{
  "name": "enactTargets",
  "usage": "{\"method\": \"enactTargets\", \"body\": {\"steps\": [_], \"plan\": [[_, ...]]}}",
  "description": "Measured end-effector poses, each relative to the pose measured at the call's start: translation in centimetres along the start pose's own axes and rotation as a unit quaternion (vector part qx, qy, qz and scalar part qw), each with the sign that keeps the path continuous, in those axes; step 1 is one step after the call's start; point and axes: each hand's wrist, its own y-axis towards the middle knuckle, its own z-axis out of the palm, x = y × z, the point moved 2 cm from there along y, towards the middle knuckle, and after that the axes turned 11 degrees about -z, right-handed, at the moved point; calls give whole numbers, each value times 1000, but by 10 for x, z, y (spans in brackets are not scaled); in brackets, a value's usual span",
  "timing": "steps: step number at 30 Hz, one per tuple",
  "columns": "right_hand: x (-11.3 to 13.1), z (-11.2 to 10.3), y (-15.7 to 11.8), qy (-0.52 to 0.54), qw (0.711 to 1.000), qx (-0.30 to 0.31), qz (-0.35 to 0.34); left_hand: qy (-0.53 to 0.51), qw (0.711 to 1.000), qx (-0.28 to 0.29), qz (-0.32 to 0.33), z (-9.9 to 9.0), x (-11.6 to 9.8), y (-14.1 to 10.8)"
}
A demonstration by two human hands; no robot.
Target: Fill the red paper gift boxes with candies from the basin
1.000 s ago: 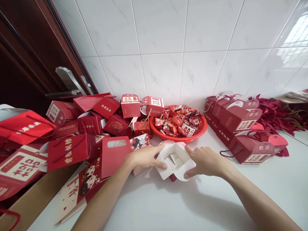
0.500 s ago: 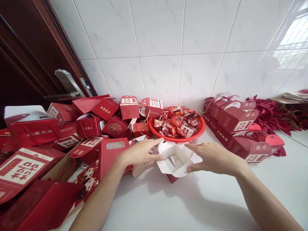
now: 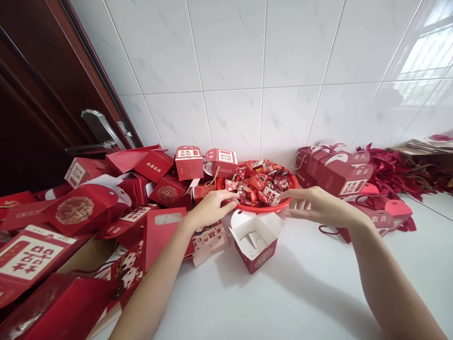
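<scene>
A red box with a white inside (image 3: 264, 259) stands upright on the white table, its flaps spread and its top open. Behind it a round red basket (image 3: 244, 208) holds many red-wrapped sweets (image 3: 257, 182). My left hand (image 3: 215, 206) is at the basket's left front rim, fingers apart, with nothing visible in it. At the right rim is my right hand (image 3: 309, 204), its fingers apart and extended toward the sweets, also with nothing visible in it.
Red gift boxes (image 3: 31, 255) are heaped on the left, beside a dark door (image 3: 42, 85). More closed boxes (image 3: 345, 179) are stacked on the right, near dark red ribbons (image 3: 385, 170). A tiled wall (image 3: 233, 47) rises behind.
Both hands have left the box's flaps and moved away from me to the basket. The box now shows its red front side. In the heap at left, one box has changed position.
</scene>
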Motion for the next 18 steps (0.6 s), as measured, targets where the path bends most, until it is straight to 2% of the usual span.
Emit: {"method": "enactTargets", "body": {"steps": [2,4,6,10,15,18], "plan": [[-13,-1,10,46,997,-62,-12,24,1000,15,6,4,-2,18],[-27,4,22,79,992,-101,-8,72,995,73,10,10,-7,36],[-40,13,36,104,988,-111,-3,128,981,142,-2,17,-12,53],[-57,33,67,86,993,-74,13,218,954,197,-53,27,-23,77],[-59,52,93,-9,999,10,32,260,942,208,-47,31,-27,90],[-59,58,97,-16,999,-3,36,244,943,223,-43,33,-24,95]]}}
